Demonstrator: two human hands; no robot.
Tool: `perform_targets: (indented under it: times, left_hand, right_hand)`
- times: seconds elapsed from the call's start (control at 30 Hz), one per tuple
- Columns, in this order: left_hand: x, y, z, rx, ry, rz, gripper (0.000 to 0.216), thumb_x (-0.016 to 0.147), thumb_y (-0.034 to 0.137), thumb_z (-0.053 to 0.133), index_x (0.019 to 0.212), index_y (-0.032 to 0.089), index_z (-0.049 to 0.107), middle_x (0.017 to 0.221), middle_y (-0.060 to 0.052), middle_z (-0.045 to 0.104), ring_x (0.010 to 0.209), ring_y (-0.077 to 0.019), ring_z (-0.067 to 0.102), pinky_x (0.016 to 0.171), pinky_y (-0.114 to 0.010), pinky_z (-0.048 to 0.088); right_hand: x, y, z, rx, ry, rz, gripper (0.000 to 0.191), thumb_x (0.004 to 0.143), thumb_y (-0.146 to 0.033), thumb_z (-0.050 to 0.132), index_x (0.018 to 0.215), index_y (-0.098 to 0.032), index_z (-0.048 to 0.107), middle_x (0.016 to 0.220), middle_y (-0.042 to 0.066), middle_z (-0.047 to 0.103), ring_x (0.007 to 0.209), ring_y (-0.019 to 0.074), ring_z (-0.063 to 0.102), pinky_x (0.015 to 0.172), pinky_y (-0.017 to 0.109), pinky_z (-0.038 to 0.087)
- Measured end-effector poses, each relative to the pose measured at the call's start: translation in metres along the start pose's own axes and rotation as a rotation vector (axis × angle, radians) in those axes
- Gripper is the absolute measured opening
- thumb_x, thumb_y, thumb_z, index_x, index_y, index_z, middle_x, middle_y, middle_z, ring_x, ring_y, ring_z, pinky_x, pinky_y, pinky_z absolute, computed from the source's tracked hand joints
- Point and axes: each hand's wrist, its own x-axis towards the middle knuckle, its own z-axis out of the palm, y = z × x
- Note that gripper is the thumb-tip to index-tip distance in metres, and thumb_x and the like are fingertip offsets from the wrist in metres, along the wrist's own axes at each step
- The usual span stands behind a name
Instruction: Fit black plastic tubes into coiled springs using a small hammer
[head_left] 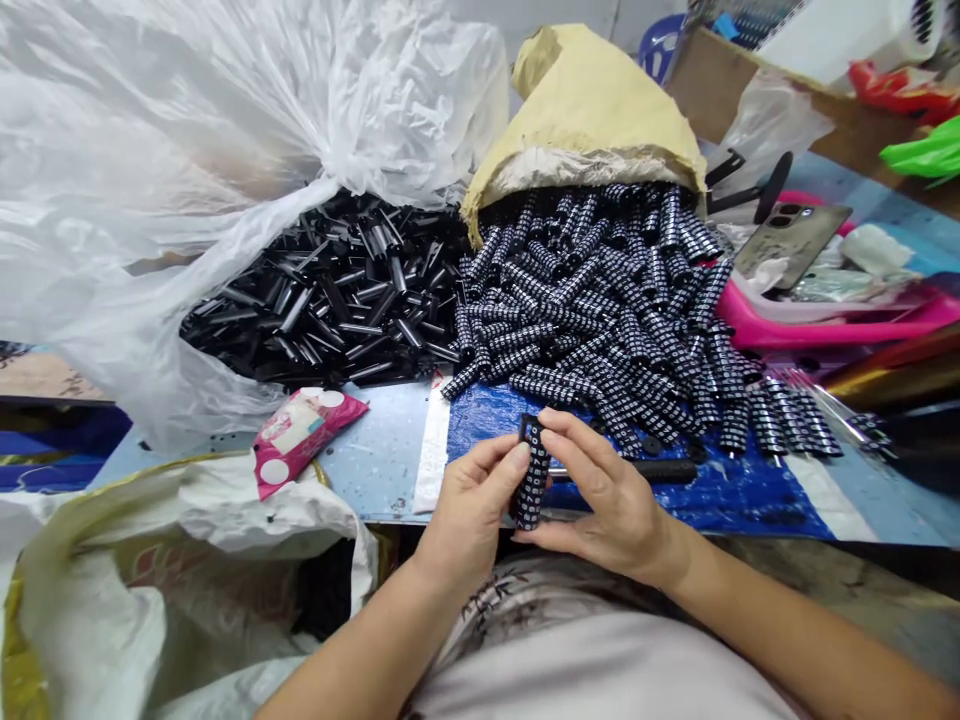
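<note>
Close to the table's front edge, a short black roll of number rings (534, 475), printed with white digits, is held nearly upright between both hands. A dark strip runs along its left side. My left hand (476, 495) pinches it from the left with thumb and fingers. At its right, my right hand (611, 500) spans it, fingertips at the top end and thumb near the bottom. Behind the right hand lies a screwdriver-like tool (667, 471) with a black handle and metal shaft, partly hidden. A large heap of similar digit rolls (592, 300) spreads just beyond the hands.
Black plastic strips (337, 290) spill from a clear plastic bag (247, 120) at left. A yellow sack (592, 110) stands behind the rolls. A pink packet (304, 435) lies near an open white sack (225, 560). At right are a pink basket (825, 325) and a phone (795, 240).
</note>
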Motion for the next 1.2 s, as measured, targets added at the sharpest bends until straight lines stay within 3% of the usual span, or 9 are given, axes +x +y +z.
perform_targets:
  times: [0.23, 0.4, 0.53, 0.6, 0.7, 0.8, 1.0, 1.13, 1.2]
  left_hand:
    - [0.007, 0.006, -0.019, -0.001, -0.065, -0.202, 0.036, 0.066, 0.039, 0.089, 0.090, 0.015, 0.074, 0.076, -0.005, 0.073, 0.068, -0.0171, 0.068, 0.062, -0.027, 0.054]
    - [0.014, 0.001, -0.030, 0.123, -0.037, -0.089, 0.033, 0.068, 0.040, 0.086, 0.087, 0.017, 0.072, 0.075, -0.002, 0.071, 0.065, -0.0148, 0.065, 0.064, -0.026, 0.051]
    - [0.024, 0.011, -0.061, 0.612, 0.083, 0.299, 0.020, 0.075, 0.034, 0.080, 0.088, 0.019, 0.074, 0.080, -0.002, 0.071, 0.075, -0.0160, 0.063, 0.074, -0.027, 0.048]
    - [0.030, 0.019, -0.078, 0.909, 0.129, 0.382, 0.017, 0.075, 0.031, 0.078, 0.088, 0.021, 0.076, 0.082, -0.002, 0.071, 0.077, -0.0178, 0.062, 0.074, -0.028, 0.046]
    - [0.038, 0.029, -0.093, 1.158, 0.092, 0.312, 0.019, 0.068, 0.033, 0.082, 0.083, 0.022, 0.078, 0.078, -0.002, 0.069, 0.073, -0.0182, 0.059, 0.068, -0.027, 0.043]
    - [0.044, 0.031, -0.095, 1.168, 0.007, 0.151, 0.028, 0.064, 0.040, 0.084, 0.081, 0.020, 0.076, 0.068, 0.002, 0.061, 0.062, -0.0149, 0.051, 0.057, -0.025, 0.036]
    - [0.054, 0.032, -0.092, 1.070, -0.056, 0.080, 0.030, 0.060, 0.040, 0.084, 0.074, 0.018, 0.069, 0.057, 0.006, 0.049, 0.054, -0.0111, 0.041, 0.051, -0.023, 0.029]
    - [0.063, 0.041, -0.093, 1.113, -0.134, 0.065, 0.037, 0.052, 0.040, 0.088, 0.063, 0.018, 0.061, 0.057, 0.006, 0.051, 0.056, -0.0118, 0.042, 0.053, -0.024, 0.030]
    - [0.068, 0.042, -0.091, 1.129, -0.161, 0.049, 0.039, 0.050, 0.040, 0.089, 0.062, 0.019, 0.059, 0.054, 0.006, 0.051, 0.055, -0.0121, 0.042, 0.052, -0.025, 0.028]
  right_hand:
    - [-0.008, 0.002, 0.011, -0.009, -0.057, 0.061, 0.101, 0.085, -0.044, 0.076, 0.161, -0.019, 0.015, 0.149, 0.022, 0.045, 0.140, 0.0342, 0.045, 0.112, 0.051, 0.047]
    - [-0.016, 0.007, 0.004, -0.049, -0.105, 0.107, 0.106, 0.082, -0.061, 0.072, 0.160, -0.016, 0.016, 0.147, 0.022, 0.048, 0.137, 0.0359, 0.048, 0.111, 0.054, 0.046]
    - [-0.029, 0.016, -0.004, -0.283, -0.210, 0.174, 0.036, 0.097, -0.031, 0.061, 0.130, -0.018, 0.059, 0.114, 0.013, 0.069, 0.108, 0.0297, 0.064, 0.091, 0.045, 0.053]
    - [-0.032, 0.018, -0.007, -0.361, -0.248, 0.179, 0.017, 0.099, -0.020, 0.054, 0.111, -0.018, 0.066, 0.097, 0.010, 0.070, 0.089, 0.0245, 0.066, 0.080, 0.039, 0.053]
    - [-0.024, 0.017, -0.009, -0.342, -0.173, 0.172, 0.017, 0.099, -0.017, 0.051, 0.112, -0.016, 0.062, 0.092, 0.010, 0.067, 0.081, 0.0217, 0.064, 0.075, 0.035, 0.052]
    - [-0.007, 0.013, -0.006, -0.260, -0.075, 0.174, 0.024, 0.100, -0.017, 0.049, 0.121, -0.017, 0.059, 0.093, 0.009, 0.067, 0.081, 0.0207, 0.064, 0.076, 0.033, 0.052]
    - [0.018, 0.007, 0.006, -0.354, -0.256, 0.201, 0.024, 0.102, -0.025, 0.047, 0.112, -0.019, 0.068, 0.078, 0.006, 0.065, 0.066, 0.0180, 0.061, 0.063, 0.029, 0.050]
    - [0.019, -0.002, 0.008, -0.149, -0.143, 0.056, 0.034, 0.100, -0.021, 0.045, 0.132, -0.022, 0.058, 0.094, 0.008, 0.071, 0.081, 0.0204, 0.067, 0.076, 0.033, 0.056]
    - [0.017, -0.007, 0.012, -0.110, -0.179, -0.014, 0.034, 0.101, -0.020, 0.044, 0.131, -0.022, 0.058, 0.090, 0.007, 0.071, 0.078, 0.0199, 0.066, 0.072, 0.033, 0.055]
